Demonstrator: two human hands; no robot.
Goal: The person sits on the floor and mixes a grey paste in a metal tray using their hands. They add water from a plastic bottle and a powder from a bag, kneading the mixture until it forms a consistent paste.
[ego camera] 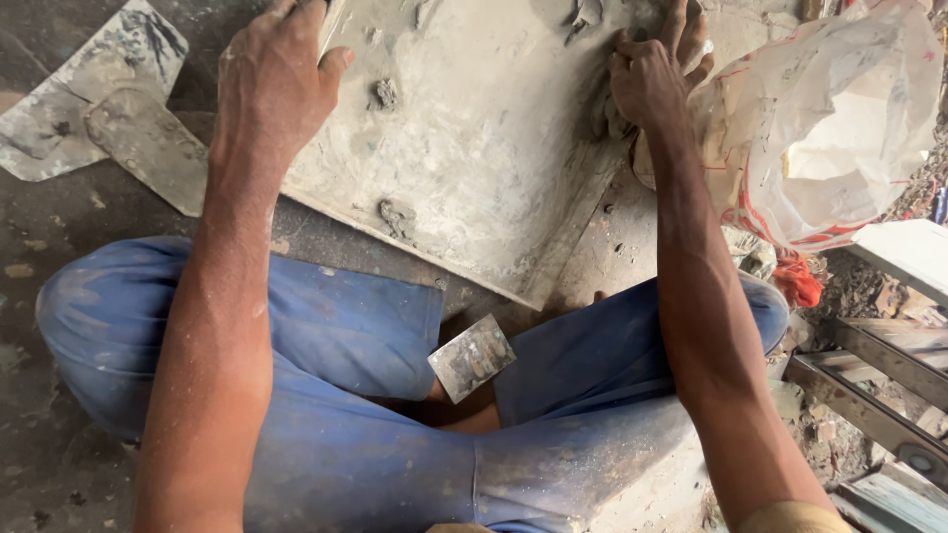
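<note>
A large grey board [474,148] smeared with putty lies on the floor in front of my crossed legs in blue trousers. My left hand [272,79] grips the board's left edge, thumb on top. My right hand [652,74] presses a lump of grey putty against the board's right side, fingers curled over it. Small putty blobs [385,94] dot the board's surface. A small square metal scraper [472,357] rests between my knees, touching neither hand.
Two putty-coated flat blades [148,143] lie on the floor at the left. A crumpled white plastic sack [829,128] sits at the right, with a red rag [795,281] below it. Metal rails [874,380] and a white slab [908,252] lie at the far right.
</note>
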